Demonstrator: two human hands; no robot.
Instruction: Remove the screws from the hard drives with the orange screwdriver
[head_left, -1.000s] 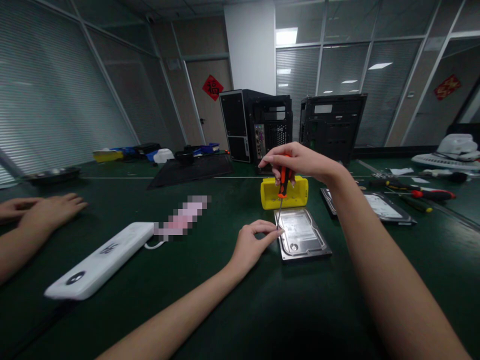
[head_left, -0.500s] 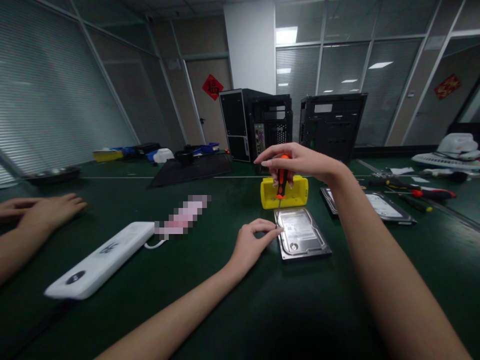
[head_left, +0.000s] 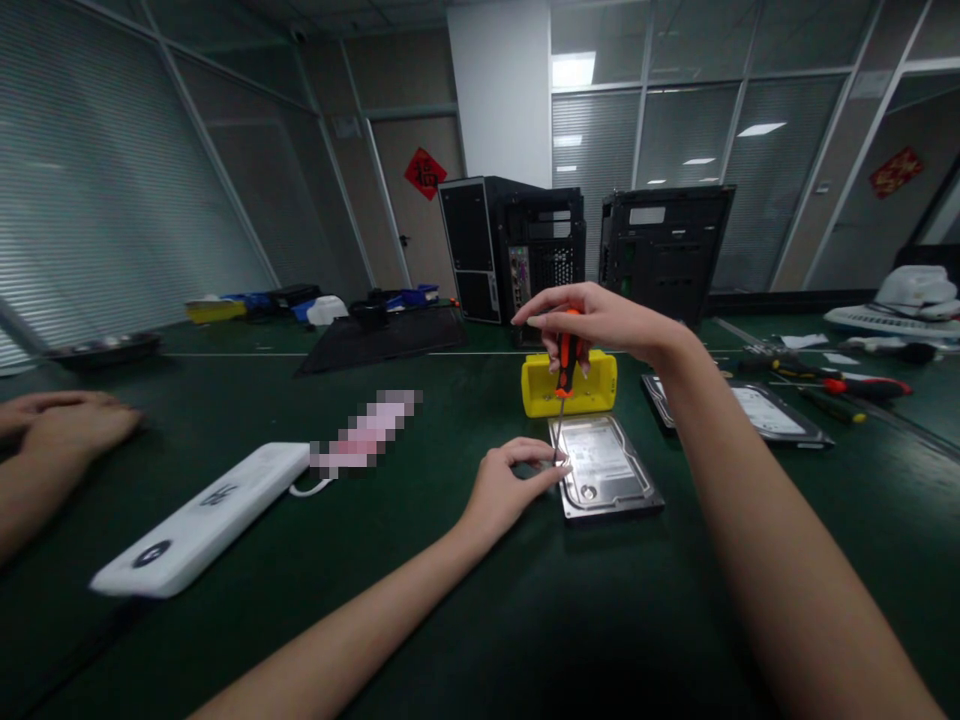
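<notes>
A silver hard drive point(head_left: 604, 465) lies flat on the green table, its label side up. Over its left edge, my right hand point(head_left: 581, 325) is closed around the orange-and-black handle of a screwdriver point(head_left: 568, 370), whose thin shaft points down at a slight slant. My left hand point(head_left: 517, 475) reaches in from the left, with thumb and forefinger pinched at the lower end of that shaft. Those fingertips hide the screwdriver's tip and anything small there. Just behind the drive stands a yellow bin point(head_left: 540, 385) with a few small dark pieces inside.
Another hard drive point(head_left: 780, 415) lies to the right, near pliers point(head_left: 866, 387) and other tools. On the left are a white power bank point(head_left: 206, 515) with a short cable and another person's hands point(head_left: 82, 425). Black computer cases point(head_left: 667, 245) stand at the back.
The screwdriver's lower end and my left fingertips have shifted slightly right, and the shaft slants a little more. The other person's hands have drawn back to the left.
</notes>
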